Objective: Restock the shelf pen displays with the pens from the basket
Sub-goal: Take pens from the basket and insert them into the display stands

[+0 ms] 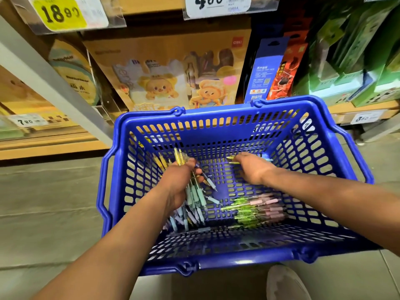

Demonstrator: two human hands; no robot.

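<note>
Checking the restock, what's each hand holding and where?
Left hand grips a bundle of pens around their middles. Right hand pinches a yellow-green pen near one end.

A grey tiled floor (54, 213) carries a blue plastic shopping basket (337, 152), set just before the wooden shelf (359, 109). On that shelf stand cartoon-printed cardboard boxes (168, 83), a blue hanging pack (265, 70) and green boxes (346, 61).

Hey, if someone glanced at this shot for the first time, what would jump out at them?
The bright blue basket on the floor fills the middle, with both hands inside it: the left hand grips a bundle of pens, the right hand reaches for a yellow pen at the far wall. Behind, the yellow price tag stands out top left.
</note>
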